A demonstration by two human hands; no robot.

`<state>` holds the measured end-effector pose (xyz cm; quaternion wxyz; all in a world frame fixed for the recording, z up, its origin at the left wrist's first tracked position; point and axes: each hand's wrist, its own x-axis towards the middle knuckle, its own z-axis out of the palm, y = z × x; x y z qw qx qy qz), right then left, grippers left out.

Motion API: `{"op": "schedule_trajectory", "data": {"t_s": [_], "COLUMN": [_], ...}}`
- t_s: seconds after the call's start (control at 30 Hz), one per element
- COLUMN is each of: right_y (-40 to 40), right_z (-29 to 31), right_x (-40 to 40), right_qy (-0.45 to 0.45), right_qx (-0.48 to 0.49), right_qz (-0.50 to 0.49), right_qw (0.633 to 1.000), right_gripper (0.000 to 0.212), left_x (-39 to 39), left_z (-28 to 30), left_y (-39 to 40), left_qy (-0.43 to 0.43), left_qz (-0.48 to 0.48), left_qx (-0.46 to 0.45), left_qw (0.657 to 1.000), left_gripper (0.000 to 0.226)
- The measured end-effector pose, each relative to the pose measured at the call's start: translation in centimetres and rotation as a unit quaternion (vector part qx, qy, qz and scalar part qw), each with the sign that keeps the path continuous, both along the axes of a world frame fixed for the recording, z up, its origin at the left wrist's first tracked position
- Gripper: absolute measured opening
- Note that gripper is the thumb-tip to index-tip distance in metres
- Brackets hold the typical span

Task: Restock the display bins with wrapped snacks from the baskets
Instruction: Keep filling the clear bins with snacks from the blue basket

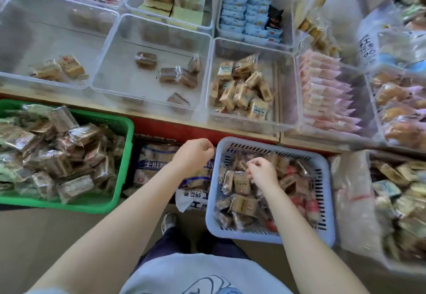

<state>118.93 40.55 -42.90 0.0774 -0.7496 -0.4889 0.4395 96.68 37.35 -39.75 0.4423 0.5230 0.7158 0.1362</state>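
While curled, right hand point(261, 171) over blue basket's point(327, 204) wrapped snacks point(242, 184).

One head-worn wide-angle view only, so no second view shares any part of the scene; it looks steeply down and forward from above the person's chest, whose grey shirt point(202, 275) fills the 6 o'clock edge; both forearms run up from the bottom corners toward centre, close to the lens; the lavender basket point(327, 201) sits just right of centre and the green basket point(124, 155) at 9 o'clock, both near; the clear display bins point(207, 81) stretch from 10 to 2 o'clock, farther off; straight edges bow toward the frame's border and detail blurs there.
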Motion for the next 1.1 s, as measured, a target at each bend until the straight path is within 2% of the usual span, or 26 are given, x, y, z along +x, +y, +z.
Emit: {"op": "schedule_trajectory", "data": {"t_s": [0.07,0.17,0.23,0.37,0.47,0.6,0.67,0.73,0.83,0.9,0.97,1.03,1.1], "right_y": [-0.6,-1.7,-2.5,-2.8,-2.0,-0.4,0.4,1.0,2.0,2.5,2.9,3.1,3.4], "right_z": [-2.3,-5.4,-6.7,-7.3,-6.1,-2.0,0.5,3.0,5.5,6.7,7.4,7.8,7.8], "right_x": [2.4,4.3,4.4,4.6,5.8,8.3,9.3,9.9,9.9,9.0,7.5,5.4,2.8], "right_qy": [-0.057,-0.072,-0.061,-0.06,0.012,0.168,0.253,0.33,0.366,0.4,0.434,0.426,0.402], "right_qx": [-0.038,-0.101,-0.099,-0.067,-0.072,-0.066,-0.074,-0.071,-0.034,-0.022,-0.026,-0.034,-0.052], "right_qz": [0.076,0.164,0.166,0.114,0.092,-0.001,-0.044,-0.065,-0.053,-0.066,-0.08,-0.043,0.024], "right_qw": [0.995,0.979,0.979,0.989,0.993,0.983,0.964,0.939,0.928,0.914,0.897,0.903,0.914], "right_gripper": [0.012,0.047,0.058,0.046,0.037,0.027,0.018,0.017,0.023,0.028,0.045,0.057,0.042], "left_x": [2.4,5.5,7.1,9.3,10.5,11.6,12.1,12.4,12.4,11.8,10.1,7.7,4.9], "left_z": [-0.9,-2.6,-3.4,-3.7,-3.5,-2.4,-1.0,0.8,3.2,4.4,5.4,6.4,6.9], "left_y": [-0.1,-0.6,-0.8,-0.7,-0.5,-0.3,0.0,0.7,1.8,2.4,2.8,2.7,2.3], "left_qy": [-0.019,-0.028,-0.035,-0.023,-0.041,-0.083,-0.155,-0.265,-0.346,-0.35,-0.356,-0.346,-0.343], "left_qz": [-0.03,-0.007,0.014,0.04,0.104,0.175,0.193,0.193,0.146,0.141,0.161,0.172,0.18], "left_qx": [-0.052,-0.113,-0.144,-0.159,-0.15,-0.139,-0.135,-0.141,-0.121,-0.087,-0.052,-0.025,-0.015], "left_qw": [0.998,0.993,0.989,0.986,0.982,0.971,0.96,0.934,0.919,0.922,0.919,0.922,0.922], "left_gripper": [0.032,0.03,0.029,0.03,0.021,0.024,0.036,0.04,0.032,0.03,0.031,0.033,0.031]}}
